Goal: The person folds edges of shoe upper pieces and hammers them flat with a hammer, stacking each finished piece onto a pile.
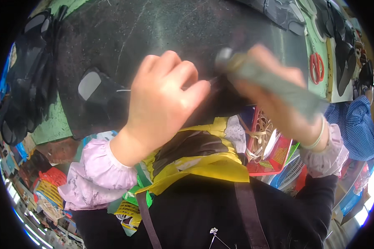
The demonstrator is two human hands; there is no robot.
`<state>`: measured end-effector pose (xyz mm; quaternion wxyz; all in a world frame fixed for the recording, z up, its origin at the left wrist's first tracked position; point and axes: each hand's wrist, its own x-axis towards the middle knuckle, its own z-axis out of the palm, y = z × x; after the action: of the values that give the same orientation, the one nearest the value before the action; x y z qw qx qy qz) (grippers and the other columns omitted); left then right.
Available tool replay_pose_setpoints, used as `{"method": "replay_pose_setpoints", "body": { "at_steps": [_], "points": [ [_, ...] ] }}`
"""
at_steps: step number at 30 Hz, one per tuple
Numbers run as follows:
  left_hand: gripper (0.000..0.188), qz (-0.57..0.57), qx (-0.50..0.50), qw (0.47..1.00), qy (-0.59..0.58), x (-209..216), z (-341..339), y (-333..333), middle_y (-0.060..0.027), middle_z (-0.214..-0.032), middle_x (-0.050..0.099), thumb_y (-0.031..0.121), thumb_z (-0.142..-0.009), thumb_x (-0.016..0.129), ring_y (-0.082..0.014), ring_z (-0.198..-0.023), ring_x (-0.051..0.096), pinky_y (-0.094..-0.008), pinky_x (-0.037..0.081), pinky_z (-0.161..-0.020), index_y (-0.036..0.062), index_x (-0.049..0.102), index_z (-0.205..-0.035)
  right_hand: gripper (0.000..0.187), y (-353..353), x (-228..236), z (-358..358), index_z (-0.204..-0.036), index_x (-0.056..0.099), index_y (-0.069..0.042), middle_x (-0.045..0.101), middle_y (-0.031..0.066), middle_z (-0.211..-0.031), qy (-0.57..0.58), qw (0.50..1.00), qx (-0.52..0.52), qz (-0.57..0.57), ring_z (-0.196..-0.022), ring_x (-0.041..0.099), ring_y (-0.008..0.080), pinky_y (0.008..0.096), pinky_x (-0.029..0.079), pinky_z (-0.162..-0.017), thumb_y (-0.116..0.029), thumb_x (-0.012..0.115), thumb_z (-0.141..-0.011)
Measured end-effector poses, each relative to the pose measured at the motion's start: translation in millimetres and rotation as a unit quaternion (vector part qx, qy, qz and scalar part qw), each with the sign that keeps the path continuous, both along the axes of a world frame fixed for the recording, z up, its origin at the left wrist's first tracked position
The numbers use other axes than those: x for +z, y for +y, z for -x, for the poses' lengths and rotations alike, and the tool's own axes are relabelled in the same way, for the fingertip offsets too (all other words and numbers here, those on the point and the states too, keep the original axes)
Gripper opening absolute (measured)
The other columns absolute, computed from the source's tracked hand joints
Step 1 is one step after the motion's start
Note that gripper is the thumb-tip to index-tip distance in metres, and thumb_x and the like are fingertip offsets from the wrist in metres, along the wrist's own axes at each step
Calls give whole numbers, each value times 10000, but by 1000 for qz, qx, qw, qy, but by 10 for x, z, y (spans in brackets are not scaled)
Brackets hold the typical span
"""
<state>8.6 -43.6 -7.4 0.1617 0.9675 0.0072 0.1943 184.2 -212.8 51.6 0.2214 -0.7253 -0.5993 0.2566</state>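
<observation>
My left hand (166, 95) is closed in a loose fist over a black shoe piece (102, 99) with a grey patch at one end. Its thumb and forefinger press together at the dark material. A short white strip (123, 90) sticks out beside this hand. In my right hand (268, 106), smeared by motion, is a grey-green tool (278, 81) with a rounded, shiny end; blur hides its exact kind. The shiny end is near my left thumb, above the dark board (187, 33). My left fist covers part of the shoe piece.
Black shoe pieces are piled at the left (29, 79) and far right (278, 14). Red-handled scissors (316, 68) lie on the green tabletop at right. A red basket (266, 167) holding tan strips stands below the board, near a blue checked cloth (351, 128).
</observation>
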Motion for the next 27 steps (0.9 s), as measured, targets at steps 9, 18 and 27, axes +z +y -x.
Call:
{"method": "replay_pose_setpoints", "body": {
  "at_steps": [9,18,27],
  "points": [
    [170,68,-28,997,21,23,101,202,-17,-852,678,99,-722,832,-247,-852,601,-359,473,-770,111,767,-878,213,12,-34,179,-1209,635,-1,630,171,-902,20,997,45,53,-688,651,312,393,516,-590,-60,625,-1005],
    [194,59,-54,997,9,34,248,323,-33,-865,639,69,-700,849,-259,-786,612,-368,510,-665,78,709,-834,295,139,-20,228,-1246,639,-11,574,133,-950,15,997,51,-52,-730,635,310,346,514,-637,23,653,-954],
    [172,72,-11,997,-33,-156,-202,-8,-27,-850,648,142,-789,803,-255,-797,630,-373,532,-666,90,659,-869,313,-38,23,6,-1270,632,-16,674,155,-1046,24,994,-64,-83,-882,712,302,343,541,-717,11,649,-959]
  ]
}}
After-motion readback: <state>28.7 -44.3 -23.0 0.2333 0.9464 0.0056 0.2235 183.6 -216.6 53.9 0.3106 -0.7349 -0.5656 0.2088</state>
